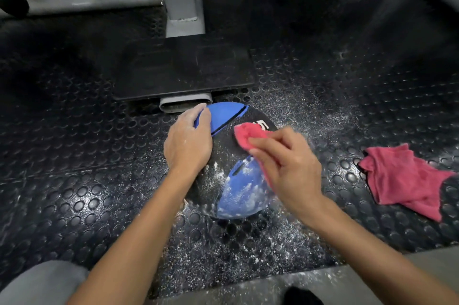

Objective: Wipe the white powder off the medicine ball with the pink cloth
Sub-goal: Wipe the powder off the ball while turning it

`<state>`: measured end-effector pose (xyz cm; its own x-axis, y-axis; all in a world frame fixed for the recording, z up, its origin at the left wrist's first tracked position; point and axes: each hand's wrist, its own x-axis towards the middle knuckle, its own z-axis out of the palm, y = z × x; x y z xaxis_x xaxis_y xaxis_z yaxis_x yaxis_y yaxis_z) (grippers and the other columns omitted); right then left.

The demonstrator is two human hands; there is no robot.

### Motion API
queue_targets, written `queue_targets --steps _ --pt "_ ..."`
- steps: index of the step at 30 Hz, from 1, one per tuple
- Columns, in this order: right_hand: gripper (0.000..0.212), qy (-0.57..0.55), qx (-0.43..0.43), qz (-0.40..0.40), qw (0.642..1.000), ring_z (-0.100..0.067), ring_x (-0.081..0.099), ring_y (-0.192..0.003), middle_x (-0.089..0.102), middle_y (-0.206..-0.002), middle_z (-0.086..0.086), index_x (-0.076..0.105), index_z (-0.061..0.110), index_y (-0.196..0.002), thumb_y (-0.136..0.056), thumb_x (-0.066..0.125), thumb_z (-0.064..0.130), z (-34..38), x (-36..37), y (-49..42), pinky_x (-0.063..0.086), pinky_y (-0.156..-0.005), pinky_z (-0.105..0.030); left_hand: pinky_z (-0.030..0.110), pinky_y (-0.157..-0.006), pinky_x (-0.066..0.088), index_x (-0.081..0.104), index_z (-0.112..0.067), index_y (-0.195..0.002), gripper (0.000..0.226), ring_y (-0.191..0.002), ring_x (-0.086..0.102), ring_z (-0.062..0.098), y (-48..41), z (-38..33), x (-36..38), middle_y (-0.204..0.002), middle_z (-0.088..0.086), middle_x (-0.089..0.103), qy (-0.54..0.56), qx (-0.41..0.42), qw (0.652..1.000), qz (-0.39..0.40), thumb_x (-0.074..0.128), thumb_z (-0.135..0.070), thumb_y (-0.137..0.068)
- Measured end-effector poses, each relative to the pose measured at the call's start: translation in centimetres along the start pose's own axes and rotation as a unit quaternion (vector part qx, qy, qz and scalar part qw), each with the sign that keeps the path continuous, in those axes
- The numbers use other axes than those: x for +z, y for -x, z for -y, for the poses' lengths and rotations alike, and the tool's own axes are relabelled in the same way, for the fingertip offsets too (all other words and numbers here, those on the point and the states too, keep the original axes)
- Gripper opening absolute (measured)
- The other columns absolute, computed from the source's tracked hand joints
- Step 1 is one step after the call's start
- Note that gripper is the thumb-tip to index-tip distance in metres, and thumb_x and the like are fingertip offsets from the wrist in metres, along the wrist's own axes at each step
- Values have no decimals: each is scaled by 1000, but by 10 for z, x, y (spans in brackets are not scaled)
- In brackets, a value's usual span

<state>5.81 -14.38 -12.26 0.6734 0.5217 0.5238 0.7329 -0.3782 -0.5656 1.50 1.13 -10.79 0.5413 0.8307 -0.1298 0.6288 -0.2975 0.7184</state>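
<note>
While bracing the round black-and-blue rubber medicine ball [223, 160] on the studded black floor [99, 180], left hand [188, 140] curled over it, pinching the fuzzy pink cloth [248, 133] in the right hand [290, 168] atop it; ideally pressing firmly, sweeping toward white powder [243, 193] on the near panel.

Floor [62, 143] left of medicine ball [223, 175] open. Behind it, black plate [183, 73] and grey tube end [185, 104] block, perhaps touching. Spare cloth [402, 175] lies right.
</note>
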Motion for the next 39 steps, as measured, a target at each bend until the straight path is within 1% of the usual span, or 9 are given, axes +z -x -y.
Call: queue_targets --steps 5,7,14,18,20,24,27,33,39 --pt "19 -92 272 16 958 -9 56 -76 60 -87 9 63 31 -104 -88 54 33 -43 4 -14 48 -70 -29 32 -100 29 49 -36 -130 39 -126 42 13 7 0 3 -139 -14 46 -18 26 999 -16 34 -44 -96" --pt "18 -77 305 39 948 -11 58 -79 65 -94 4 62 32 -105 -90 53 32 -47 1 -17 48 -74 -28 33 -100 28 50 -36 -130 39 -126 42 15 8 -1 3 -139 -13 47 -16 20 1000 -16 34 -44 -96" --pt "26 -20 26 26 999 -9 49 -68 54 -80 7 69 22 -93 -82 52 39 8 -1 7 41 -53 -14 31 -99 28 51 -38 -128 37 -125 43 16 2 9 -5 -138 -12 48 19 -11 1000 -7 36 -43 -95" --pt "21 -46 222 33 973 -9 53 -72 56 -83 8 64 33 -101 -87 51 40 -31 3 -24 51 -69 -35 37 -104 22 45 -39 -132 40 -127 32 21 2 12 -9 -138 -7 42 -6 26 999 44 32 -47 -95" --pt "20 -36 253 82 963 -10 56 -68 62 -81 7 66 28 -100 -90 51 37 -51 5 -39 50 -68 -33 38 -102 24 46 -39 -129 40 -121 32 25 2 12 -12 -123 -3 43 -43 52 995 71 36 -51 -93" --pt "18 -17 255 155 954 -11 60 -78 69 -90 7 68 29 -99 -90 54 37 -63 -2 -62 43 -73 -25 40 -103 27 51 -37 -121 41 -116 33 23 -5 3 -15 -107 -3 38 -114 131 981 91 47 -57 -85" --pt "20 5 236 139 962 -12 59 -88 68 -98 6 68 34 -103 -88 56 41 -46 -12 -63 43 -75 -26 38 -110 24 53 -40 -124 48 -129 32 16 -10 -6 0 -132 -8 43 -66 218 963 144 41 -54 -80" --pt "27 72 -10 45 996 -12 49 -70 55 -79 5 71 29 -93 -82 53 48 -3 -16 -21 34 -50 -19 36 -102 35 57 -47 -117 31 -122 47 10 -19 -17 11 -131 -21 52 -58 162 976 133 44 -50 -89" --pt "19 0 210 133 969 -15 61 -91 61 -85 13 68 39 -99 -87 54 46 -58 -7 -80 44 -73 -29 34 -100 33 55 -42 -121 33 -122 45 14 -3 -29 20 -133 -17 50 -87 148 982 82 41 -46 -92"
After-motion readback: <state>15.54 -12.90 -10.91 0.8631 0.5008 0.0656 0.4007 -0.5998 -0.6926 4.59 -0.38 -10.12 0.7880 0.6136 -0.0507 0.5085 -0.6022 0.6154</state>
